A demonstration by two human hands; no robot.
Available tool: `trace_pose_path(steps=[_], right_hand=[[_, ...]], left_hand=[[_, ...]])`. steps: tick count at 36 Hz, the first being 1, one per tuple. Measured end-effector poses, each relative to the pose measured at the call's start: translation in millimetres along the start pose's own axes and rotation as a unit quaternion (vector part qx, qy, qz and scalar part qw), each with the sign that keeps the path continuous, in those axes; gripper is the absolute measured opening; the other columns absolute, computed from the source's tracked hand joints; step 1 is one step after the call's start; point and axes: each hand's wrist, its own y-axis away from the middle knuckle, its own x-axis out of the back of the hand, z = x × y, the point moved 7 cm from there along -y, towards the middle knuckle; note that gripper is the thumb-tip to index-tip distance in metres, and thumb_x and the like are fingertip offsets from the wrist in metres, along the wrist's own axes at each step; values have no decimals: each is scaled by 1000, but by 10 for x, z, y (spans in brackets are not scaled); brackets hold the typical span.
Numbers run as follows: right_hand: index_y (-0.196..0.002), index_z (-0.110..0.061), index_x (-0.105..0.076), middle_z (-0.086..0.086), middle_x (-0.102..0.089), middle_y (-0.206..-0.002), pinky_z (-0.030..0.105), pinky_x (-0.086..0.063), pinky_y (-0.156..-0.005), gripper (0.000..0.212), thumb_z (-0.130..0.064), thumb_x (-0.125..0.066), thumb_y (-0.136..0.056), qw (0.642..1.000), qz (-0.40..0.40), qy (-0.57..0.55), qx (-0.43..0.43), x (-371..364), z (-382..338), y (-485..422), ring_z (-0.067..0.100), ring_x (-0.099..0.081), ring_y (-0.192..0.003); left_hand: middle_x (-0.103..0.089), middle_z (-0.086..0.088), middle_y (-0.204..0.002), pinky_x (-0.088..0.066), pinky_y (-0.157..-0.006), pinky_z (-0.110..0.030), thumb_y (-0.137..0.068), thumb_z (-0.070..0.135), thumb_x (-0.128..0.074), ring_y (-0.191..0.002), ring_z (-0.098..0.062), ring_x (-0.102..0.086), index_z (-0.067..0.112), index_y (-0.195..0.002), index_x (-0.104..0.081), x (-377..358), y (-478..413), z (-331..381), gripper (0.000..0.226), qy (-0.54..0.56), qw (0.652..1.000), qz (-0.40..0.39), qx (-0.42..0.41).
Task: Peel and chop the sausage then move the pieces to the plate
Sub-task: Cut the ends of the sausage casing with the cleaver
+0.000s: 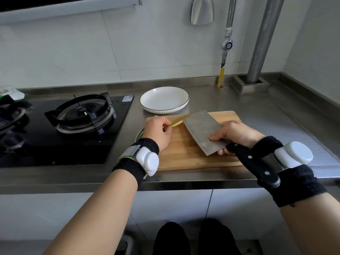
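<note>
**A:** What's nearest?

**B:** My right hand (237, 136) grips the cleaver (204, 132); my left hand (158, 133) pinches the sausage (179, 121) on the cutting board (184, 155).

**A:** How will it handle?

**B:** I'd guess light, soft, slick in its gold casing; hold the end. Beyond, the plate (164, 100) is bare.

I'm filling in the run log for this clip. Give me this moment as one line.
left hand holds wrapped sausage on cutting board | right hand grips cleaver, blade at sausage | plate empty | no pieces cut
</note>
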Motion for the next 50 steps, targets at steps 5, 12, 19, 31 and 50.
trace_pose_path(steps=[5, 12, 19, 31, 50], right_hand=[[-126, 9, -51, 27, -65, -75, 20, -43, -32, 39, 1, -62, -89, 1000, 1, 5, -5, 6, 9, -10, 23, -59, -36], [-123, 13, -53, 27, -65, -74, 20, -42, -32, 36, 2, -61, -89, 1000, -9, 10, -1, -13, -4, -30, 22, -58, -36], [-124, 13, -52, 26, -64, -71, 20, -42, -32, 38, 1, -62, -89, 1000, -16, 9, -5, -2, 22, -47, 23, -58, -37], [-125, 10, -53, 26, -65, -80, 19, -42, -32, 39, -2, -63, -89, 1000, -12, -7, -12, 39, 45, -54, 21, -59, -38], [-124, 9, -55, 26, -65, -80, 19, -43, -33, 37, -2, -62, -89, 999, -3, -25, -21, 86, 62, -63, 21, -58, -38]], left_hand=[[-62, -2, -94, -51, -77, -29, -85, 15, -67, -82, -18, -59, 16, -91, -74, -1, -2, 0, 9, -6, 1000, -1, 0], [-61, -2, -92, -50, -75, -29, -85, 15, -67, -81, -19, -59, 16, -88, -74, 6, 8, 4, 8, -8, 1000, 1, -2], [-62, -2, -96, -46, -74, -24, -85, 15, -68, -81, -16, -57, 15, -93, -74, -6, -2, -6, 10, -4, 1000, -2, 3], [-62, 9, -82, -53, -78, -28, -74, 11, -64, -81, -14, -58, 25, -91, -76, -3, 33, 35, 25, -12, 1000, -20, -19], [-68, 6, -83, -41, -66, -6, -79, 13, -68, -70, 2, -56, 18, -90, -72, -43, 3, -41, 13, 32, 999, -7, 16]])
